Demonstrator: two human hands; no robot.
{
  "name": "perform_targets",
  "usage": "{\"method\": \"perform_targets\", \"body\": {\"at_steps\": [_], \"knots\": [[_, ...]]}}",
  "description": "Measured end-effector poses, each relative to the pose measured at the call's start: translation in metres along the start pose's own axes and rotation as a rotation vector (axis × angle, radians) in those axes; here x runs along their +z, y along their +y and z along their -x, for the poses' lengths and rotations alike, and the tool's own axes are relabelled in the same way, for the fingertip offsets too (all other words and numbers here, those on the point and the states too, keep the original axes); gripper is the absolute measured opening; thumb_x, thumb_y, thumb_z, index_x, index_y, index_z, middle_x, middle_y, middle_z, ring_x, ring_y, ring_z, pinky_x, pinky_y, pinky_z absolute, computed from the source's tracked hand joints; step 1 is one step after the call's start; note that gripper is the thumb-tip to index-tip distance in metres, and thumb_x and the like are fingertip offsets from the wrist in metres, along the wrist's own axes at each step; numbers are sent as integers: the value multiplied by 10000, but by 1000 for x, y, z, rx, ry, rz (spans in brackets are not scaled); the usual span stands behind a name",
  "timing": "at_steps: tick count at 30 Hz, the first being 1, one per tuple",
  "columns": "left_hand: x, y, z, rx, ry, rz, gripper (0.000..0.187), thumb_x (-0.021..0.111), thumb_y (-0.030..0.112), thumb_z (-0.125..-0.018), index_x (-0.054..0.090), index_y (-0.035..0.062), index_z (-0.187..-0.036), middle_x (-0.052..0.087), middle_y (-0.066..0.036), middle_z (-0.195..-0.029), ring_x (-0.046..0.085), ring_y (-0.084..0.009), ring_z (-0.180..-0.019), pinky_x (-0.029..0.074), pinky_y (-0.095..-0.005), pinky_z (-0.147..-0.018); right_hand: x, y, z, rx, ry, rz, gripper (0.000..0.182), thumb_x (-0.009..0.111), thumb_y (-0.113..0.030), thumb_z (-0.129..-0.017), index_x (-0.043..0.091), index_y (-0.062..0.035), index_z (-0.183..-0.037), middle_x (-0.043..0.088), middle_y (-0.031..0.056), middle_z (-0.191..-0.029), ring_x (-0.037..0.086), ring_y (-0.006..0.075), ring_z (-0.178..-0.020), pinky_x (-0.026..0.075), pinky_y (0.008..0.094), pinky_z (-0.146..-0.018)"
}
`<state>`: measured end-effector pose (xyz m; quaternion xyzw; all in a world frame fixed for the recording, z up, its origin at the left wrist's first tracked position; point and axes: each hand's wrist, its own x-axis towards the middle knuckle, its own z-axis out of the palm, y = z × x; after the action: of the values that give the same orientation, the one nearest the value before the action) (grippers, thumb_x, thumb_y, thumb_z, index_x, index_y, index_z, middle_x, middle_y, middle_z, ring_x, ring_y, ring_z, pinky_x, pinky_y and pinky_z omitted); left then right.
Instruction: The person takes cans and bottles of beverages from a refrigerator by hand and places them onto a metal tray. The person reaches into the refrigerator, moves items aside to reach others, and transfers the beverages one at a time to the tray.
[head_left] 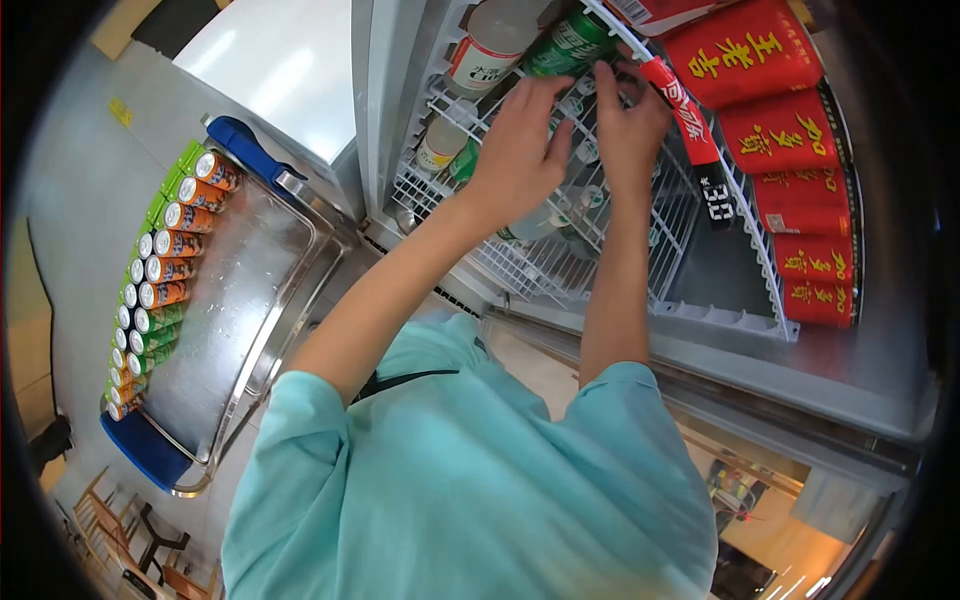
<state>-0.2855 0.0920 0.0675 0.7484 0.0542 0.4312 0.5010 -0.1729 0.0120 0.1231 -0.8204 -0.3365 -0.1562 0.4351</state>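
Note:
Both of my hands reach into an open drinks fridge, over a white wire shelf (672,235). My left hand (520,150) is open, its thumb apart from its stretched fingers, just below a green can (570,45) lying at an angle in view. Beside that can stands a clear bottle with a white and red label (485,62). My right hand (632,125) is close to the shelf's front rail, with fingers apart and some fingertips partly hidden. I make out nothing held in either hand. Bottle caps (588,150) show below, between the wires.
Red drink packs (775,130) line the right side behind a red and black price strip (685,115). To the left, a metal cart (235,290) with blue corners carries rows of orange and green cans (170,268). A white surface (285,70) stands beside the fridge.

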Motion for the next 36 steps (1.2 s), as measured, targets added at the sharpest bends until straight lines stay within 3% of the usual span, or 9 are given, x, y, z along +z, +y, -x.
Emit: {"method": "perform_targets", "body": {"at_steps": [4, 9, 15, 19, 20, 26, 31, 34, 36], "knots": [[24, -36, -23, -10, 93, -295, 580, 677, 118, -900, 441, -33, -1407, 542, -255, -1282, 572, -415, -1179, 465, -492, -999, 14, 15, -23, -59, -77, 151, 505, 775, -346, -896, 654, 0, -1244, 687, 208, -1206, 661, 344, -1092, 516, 431, -934], [36, -57, -20, -4, 114, -439, 649, 676, 191, -908, 406, -61, -1441, 554, -272, -1316, 563, -436, -1210, 459, -492, -1036, 34, 19, -21, -158, -2, 111, 551, 812, -338, -870, 619, -1, -1260, 576, 239, -1332, 510, 370, -1302, 474, 442, -1002], [35, -56, -17, -46, 104, -435, 652, 678, 215, -908, 414, -51, -1441, 558, -259, -1345, 575, -416, -1218, 472, -483, -1028, 47, 27, -22, -249, 146, -94, 454, 873, -168, -827, 617, 51, -1131, 632, 177, -1188, 673, 260, -1042, 591, 348, -857], [36, -56, -14, -43, 114, -451, 657, 690, 234, -895, 434, -27, -1441, 571, -250, -1335, 589, -411, -1208, 481, -476, -1020, 48, 31, -21, -265, 209, -79, 404, 885, -116, -804, 612, 38, -1059, 638, 193, -1213, 665, 273, -1069, 605, 366, -855], [35, -57, -13, -35, 124, -460, 662, 693, 239, -891, 436, -22, -1443, 574, -248, -1331, 592, -411, -1203, 481, -472, -1021, 52, 47, -23, -315, 262, -169, 432, 917, -204, -766, 640, 38, -994, 667, 197, -1091, 665, 311, -1006, 611, 385, -810], [34, -48, -7, 116, 126, -470, 645, 724, 269, -873, 489, 95, -1448, 566, -202, -1354, 545, -361, -1239, 446, -475, -1033, 10, 48, 5, -87, 381, -314, 433, 874, -44, -793, 571, 43, -1089, 636, 203, -1170, 654, 262, -1039, 603, 395, -816], [16, -6, 36, 197, 170, -334, 664, 760, 286, -843, 510, 200, -1452, 537, -170, -1372, 531, -343, -1226, 441, -449, -1014, -32, 14, 45, 227, 359, -623, 509, 754, -220, -929, 494, 40, -1280, 576, 217, -1267, 579, 336, -1169, 502, 518, -928], [-13, 17, 71, 148, 90, -302, 668, 764, 293, -838, 514, 204, -1451, 549, -166, -1325, 534, -336, -1207, 460, -444, -985, -34, -3, 72, 291, 308, -715, 523, 721, -239, -956, 478, 42, -1324, 567, 212, -1286, 586, 333, -1157, 492, 535, -949], [-44, 23, 93, 77, 52, -255, 685, 768, 304, -841, 501, 193, -1461, 558, -161, -1290, 564, -341, -1153, 493, -443, -948, -22, -23, 98, 304, 170, -765, 498, 677, -232, -990, 468, 28, -1359, 551, 192, -1323, 592, 313, -1160, 503, 481, -963]]}}
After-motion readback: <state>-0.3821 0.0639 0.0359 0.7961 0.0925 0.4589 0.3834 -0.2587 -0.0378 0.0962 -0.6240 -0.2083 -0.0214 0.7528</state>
